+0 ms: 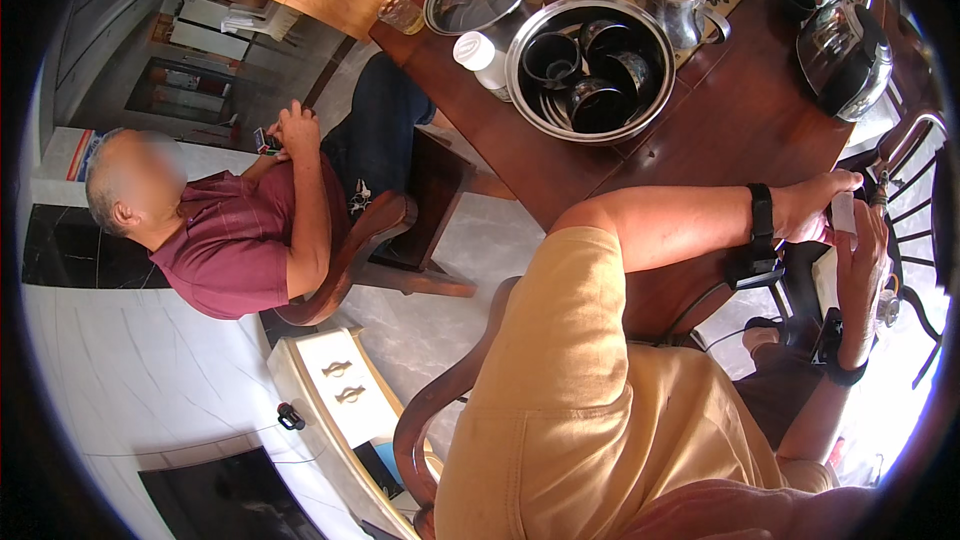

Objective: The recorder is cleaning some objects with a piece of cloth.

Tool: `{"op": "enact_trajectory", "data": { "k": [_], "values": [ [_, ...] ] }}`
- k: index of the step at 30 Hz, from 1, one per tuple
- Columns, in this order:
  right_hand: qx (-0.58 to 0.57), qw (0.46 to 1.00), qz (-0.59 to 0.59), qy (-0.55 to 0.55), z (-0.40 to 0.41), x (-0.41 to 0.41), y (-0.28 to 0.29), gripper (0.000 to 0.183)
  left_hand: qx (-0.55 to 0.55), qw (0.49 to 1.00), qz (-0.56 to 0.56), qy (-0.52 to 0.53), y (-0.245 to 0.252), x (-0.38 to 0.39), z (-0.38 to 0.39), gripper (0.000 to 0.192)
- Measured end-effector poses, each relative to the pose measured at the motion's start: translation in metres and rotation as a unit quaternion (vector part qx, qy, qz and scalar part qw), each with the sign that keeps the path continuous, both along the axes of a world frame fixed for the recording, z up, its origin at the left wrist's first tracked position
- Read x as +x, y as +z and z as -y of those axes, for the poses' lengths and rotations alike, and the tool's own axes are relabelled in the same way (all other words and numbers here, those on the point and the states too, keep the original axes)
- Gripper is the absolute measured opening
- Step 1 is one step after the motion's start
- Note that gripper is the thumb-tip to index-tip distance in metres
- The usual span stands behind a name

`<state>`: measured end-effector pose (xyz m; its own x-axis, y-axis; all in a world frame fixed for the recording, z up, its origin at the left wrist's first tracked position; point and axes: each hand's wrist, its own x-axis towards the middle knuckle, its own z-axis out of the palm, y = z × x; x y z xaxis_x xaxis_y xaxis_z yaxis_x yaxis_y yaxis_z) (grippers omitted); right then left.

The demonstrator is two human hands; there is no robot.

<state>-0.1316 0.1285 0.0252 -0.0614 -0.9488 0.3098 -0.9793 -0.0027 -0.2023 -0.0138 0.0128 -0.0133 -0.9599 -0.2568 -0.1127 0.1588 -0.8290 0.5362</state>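
At the right, past the table's edge, my left hand (806, 204) and my right hand (862, 255) come together. Between them is a small pale, roughly rectangular piece (844, 211); its material is unclear. Fingers of both hands close around it, some of them hidden. Black straps with dark devices are on both wrists. On the dark wooden table (675, 154), left of my hands, stands a wide steel basin (517, 101) with several black cups (553, 58) inside. My left forearm crosses in front of the table's near part.
An electric kettle (844, 64), a steel jug (675, 4), a glass-lidded pot (480, 0), a white bottle (481, 60) and a drinking glass (401, 13) stand around the basin. A person in maroon (240, 240) sits at the left holding a small object. Wooden chair arms (465, 382) curve beside me.
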Motion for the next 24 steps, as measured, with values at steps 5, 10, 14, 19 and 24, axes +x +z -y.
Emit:
{"op": "enact_trajectory", "data": {
  "k": [5, 10, 14, 19, 24],
  "values": [
    [0.011, 1.000, 0.013, -0.021, -0.0008, -0.0011, -0.0036, 0.037, -0.006, 1.000, -0.011, 0.001, 0.0097, 0.0061, -0.0015, 0.047],
    [0.009, 1.000, -0.021, -0.016, -0.0015, -0.0019, -0.0026, 0.037, 0.015, 1.000, 0.012, 0.002, 0.0048, 0.0023, 0.0002, 0.048],
    [0.025, 0.999, -0.001, -0.024, -0.0018, -0.0010, -0.0021, 0.036, 0.010, 1.000, 0.016, 0.003, 0.0061, 0.0037, 0.0002, 0.049],
    [0.018, 0.999, -0.010, -0.027, -0.0017, -0.0011, -0.0019, 0.035, -0.003, 1.000, 0.010, -0.003, 0.0065, 0.0044, -0.0001, 0.050],
    [0.015, 1.000, -0.020, -0.018, -0.0004, 0.0007, 0.0000, 0.034, -0.021, 1.000, 0.014, 0.000, 0.0078, 0.0056, 0.0006, 0.048]
  ]
}}
